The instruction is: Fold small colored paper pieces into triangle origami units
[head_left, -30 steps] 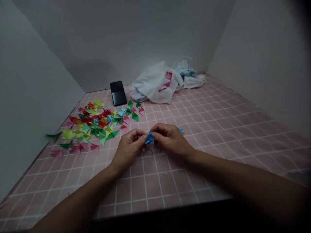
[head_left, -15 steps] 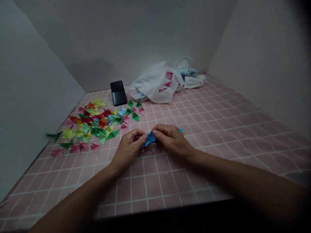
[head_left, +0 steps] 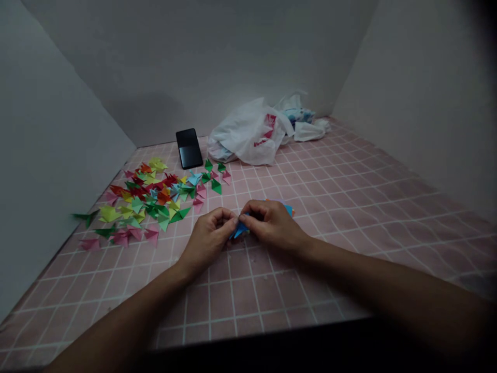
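Note:
Between my fingertips is a small piece of folded blue paper, mostly covered by the fingers. My left hand pinches it from the left with thumb and forefinger. From the other side my right hand grips it, and the two thumbs nearly meet over it. Behind my right hand some blue and orange paper lies on the table, largely hidden. To the left spreads a group of folded paper cranes in green, yellow, red, pink and light blue.
A black phone lies near the back wall. Beside it sits a crumpled white plastic bag, with another bag at its right. A pink checked cloth covers the table, with grey walls on three sides.
My fingertips have come closer together over the blue paper, so less of it shows. My right hand has shifted slightly left. The cranes, phone and bags stay put.

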{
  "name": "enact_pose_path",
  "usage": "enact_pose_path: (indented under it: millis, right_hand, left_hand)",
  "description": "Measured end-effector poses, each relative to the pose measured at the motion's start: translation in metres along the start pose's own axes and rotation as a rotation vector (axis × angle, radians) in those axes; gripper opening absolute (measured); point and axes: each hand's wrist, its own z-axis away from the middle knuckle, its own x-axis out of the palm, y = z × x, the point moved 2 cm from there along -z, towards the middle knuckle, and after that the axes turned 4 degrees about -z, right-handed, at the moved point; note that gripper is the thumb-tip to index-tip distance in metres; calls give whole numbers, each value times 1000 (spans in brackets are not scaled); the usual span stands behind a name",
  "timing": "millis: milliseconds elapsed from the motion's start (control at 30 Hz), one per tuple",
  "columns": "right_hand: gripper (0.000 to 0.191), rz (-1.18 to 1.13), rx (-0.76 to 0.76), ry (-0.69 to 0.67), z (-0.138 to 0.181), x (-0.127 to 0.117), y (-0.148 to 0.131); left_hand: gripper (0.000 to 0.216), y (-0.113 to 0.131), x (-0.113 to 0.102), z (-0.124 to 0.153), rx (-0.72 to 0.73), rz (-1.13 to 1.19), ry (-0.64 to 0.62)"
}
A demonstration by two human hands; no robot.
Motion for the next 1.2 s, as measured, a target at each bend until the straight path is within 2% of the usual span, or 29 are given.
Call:
enact_pose_path:
  millis: [133,333,533,800,1200]
  right_hand:
    - [20,-40,-11,16,1,-1,1]
    - [20,-188,60,154,-4,-9,6]
    - [17,-257,117,41,-4,-2,8]
    - [12,-222,134,28,-2,0,8]
    - [13,-218,111,51,-1,2,10]
  left_hand:
    - [22,2,0,0,-8,-13,-5]
    - [21,2,-1,0,-38,-47,38]
    - [20,2,-2,0,-40,-16,79]
    - [24,0,-1,0,-16,23,34]
    - [21,-5,-3,-3,8,40,39]
